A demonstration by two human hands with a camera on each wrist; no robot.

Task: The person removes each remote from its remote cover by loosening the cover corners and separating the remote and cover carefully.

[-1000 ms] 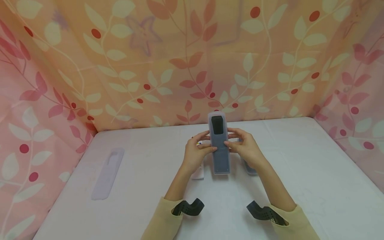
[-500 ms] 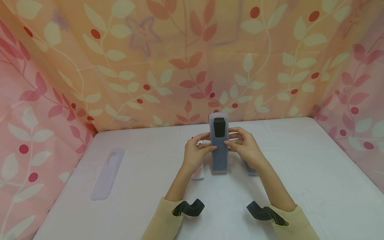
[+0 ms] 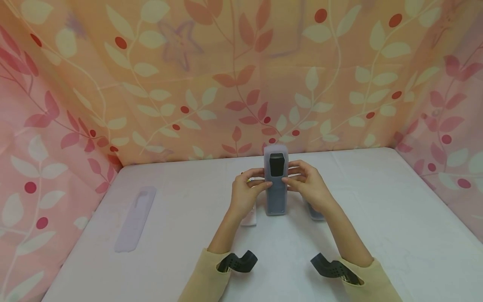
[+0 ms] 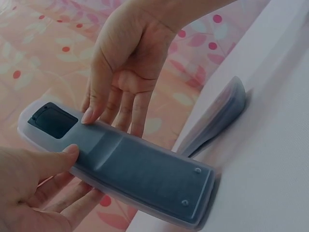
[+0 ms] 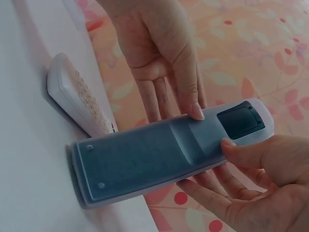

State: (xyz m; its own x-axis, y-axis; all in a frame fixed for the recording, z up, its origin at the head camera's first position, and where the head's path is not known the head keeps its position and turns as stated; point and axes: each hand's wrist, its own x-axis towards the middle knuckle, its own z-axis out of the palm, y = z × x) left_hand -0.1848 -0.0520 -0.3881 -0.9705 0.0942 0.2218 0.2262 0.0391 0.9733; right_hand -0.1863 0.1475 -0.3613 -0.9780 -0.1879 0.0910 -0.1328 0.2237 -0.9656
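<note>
A dark grey remote control in a translucent silicone cover stands nearly upright between both hands, its back with a black window in the cover facing the head camera. My left hand pinches its left edge, thumb on the back and fingers behind. My right hand pinches the right edge in the same way. In the left wrist view the covered remote's lower end shows two small round bumps. The lower end is close over the table in the right wrist view. The front of the remote is hidden.
A white remote control with many buttons lies behind my left hand. Another dark remote in a clear cover lies behind my right hand. A lilac translucent silicone cover is at the left of the white table. Floral cloth surrounds the table.
The remote has gone from a slight sideways slant to straight and tipped, so it looks shorter from the head. Its top end and black window sit lower. Both hands have stayed almost in place.
</note>
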